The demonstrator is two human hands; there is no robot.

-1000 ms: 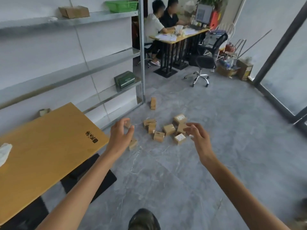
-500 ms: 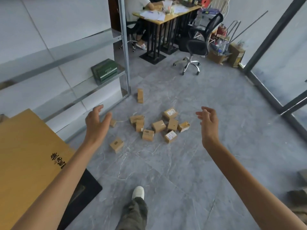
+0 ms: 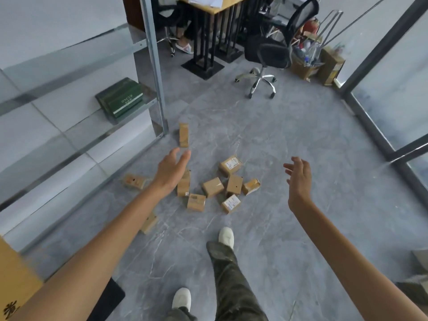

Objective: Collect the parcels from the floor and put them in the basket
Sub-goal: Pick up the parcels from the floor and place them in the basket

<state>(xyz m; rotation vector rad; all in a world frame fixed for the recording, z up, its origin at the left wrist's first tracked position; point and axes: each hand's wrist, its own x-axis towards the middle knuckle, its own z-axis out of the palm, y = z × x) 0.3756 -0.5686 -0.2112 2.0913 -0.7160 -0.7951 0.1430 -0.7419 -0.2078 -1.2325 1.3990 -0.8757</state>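
Note:
Several small brown cardboard parcels [image 3: 212,186] lie scattered on the grey floor ahead of me. One parcel [image 3: 183,135] stands upright by the shelf post, another parcel [image 3: 133,181] lies to the left, and one parcel [image 3: 149,222] is partly hidden under my left forearm. My left hand [image 3: 171,170] hangs above the left side of the pile, fingers relaxed and empty. Right of the pile, my right hand [image 3: 298,179] is raised with loose fingers, holding nothing. No basket is in view.
A metal shelf unit [image 3: 154,66] runs along the left wall with a green box [image 3: 121,99] on it. A wooden table corner [image 3: 16,281] sits at lower left. A black office chair [image 3: 273,52], a desk [image 3: 215,5] with a seated person and cardboard boxes [image 3: 328,66] stand at the back. My feet step forward.
I have walked closer to the parcels and the view has tilted down. Both hands have spread apart and stay empty. The table has slid out to the lower left.

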